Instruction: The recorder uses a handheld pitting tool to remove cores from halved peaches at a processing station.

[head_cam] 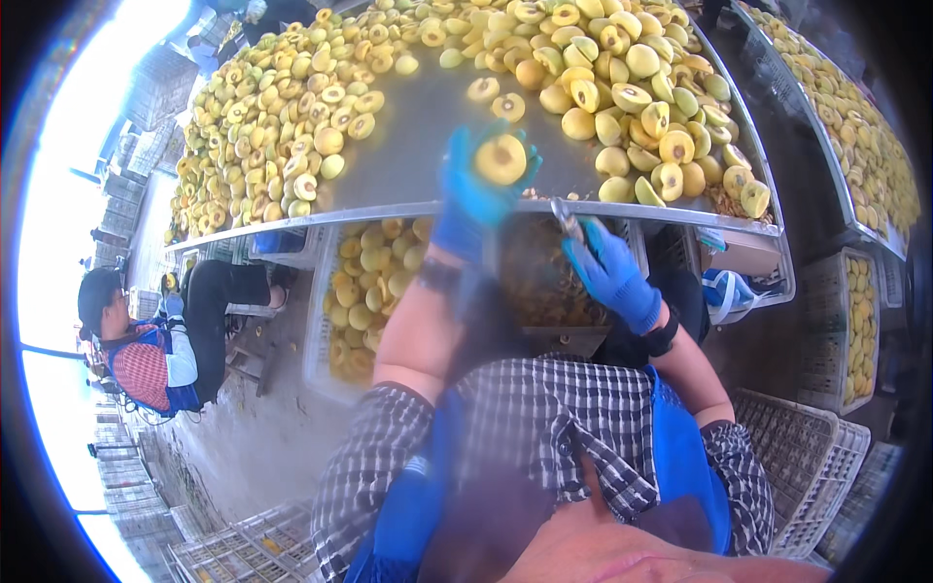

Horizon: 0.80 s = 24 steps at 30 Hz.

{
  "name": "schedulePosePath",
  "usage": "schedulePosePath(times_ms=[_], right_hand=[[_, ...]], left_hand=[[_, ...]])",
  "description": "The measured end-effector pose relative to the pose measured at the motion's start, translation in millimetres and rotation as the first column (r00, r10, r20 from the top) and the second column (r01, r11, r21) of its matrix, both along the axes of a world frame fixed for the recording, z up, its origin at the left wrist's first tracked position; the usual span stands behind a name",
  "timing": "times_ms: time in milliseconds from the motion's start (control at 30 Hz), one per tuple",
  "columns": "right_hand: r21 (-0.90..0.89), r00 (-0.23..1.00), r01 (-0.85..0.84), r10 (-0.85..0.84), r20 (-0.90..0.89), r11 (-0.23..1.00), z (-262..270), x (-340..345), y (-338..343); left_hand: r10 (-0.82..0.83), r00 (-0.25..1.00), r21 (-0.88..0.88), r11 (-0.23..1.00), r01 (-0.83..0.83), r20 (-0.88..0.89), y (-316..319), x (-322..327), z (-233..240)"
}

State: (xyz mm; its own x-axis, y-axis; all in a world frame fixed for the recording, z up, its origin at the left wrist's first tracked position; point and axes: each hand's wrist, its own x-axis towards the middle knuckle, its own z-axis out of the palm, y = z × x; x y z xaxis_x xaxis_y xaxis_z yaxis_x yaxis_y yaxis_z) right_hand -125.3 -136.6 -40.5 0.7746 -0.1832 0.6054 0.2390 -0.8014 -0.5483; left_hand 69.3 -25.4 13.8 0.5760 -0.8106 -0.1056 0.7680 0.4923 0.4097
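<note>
My left hand (pixel 477 189), in a blue knit work glove, is raised over the near edge of a metal-topped table (pixel 415 146). It holds a halved yellow stone fruit (pixel 501 159), probably a peach, with its cut face up and a brown centre showing. My right hand (pixel 611 273), gloved alike, grips a small metal hand tool (pixel 566 217) with a rounded, spoon-like tip. This tip is by the table's rim, to the right of the fruit half and apart from it. Two more fruit halves (pixel 496 99) lie just beyond my left hand. Haze blurs the middle of the view.
Heaps of fruit halves cover the table's left (pixel 270 138) and right (pixel 656 95). Below the rim stands a plastic crate of fruit (pixel 315 328), beside a container of brown scraps (pixel 550 280). A seated person (pixel 149 342) works at left. An openwork crate (pixel 794 459) stands at right.
</note>
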Motion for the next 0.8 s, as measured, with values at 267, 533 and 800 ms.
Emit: schedulePosePath(times_ms=[267,533,800], right_hand=[[-0.538,0.98,0.184,-0.193,0.04,0.822,6,29,20],[-0.57,0.987,0.159,-0.11,0.121,0.806,21,17,2],[-0.149,0.998,-0.008,0.018,0.063,0.989,19,19,26]], left_hand=[[0.21,0.929,-0.068,0.978,-0.199,0.305,2,-48,-11],[-0.087,0.964,-0.159,0.979,0.13,0.252,20,-26,-7],[-0.013,0.977,-0.194,0.98,0.056,0.215,10,-39,-36]])
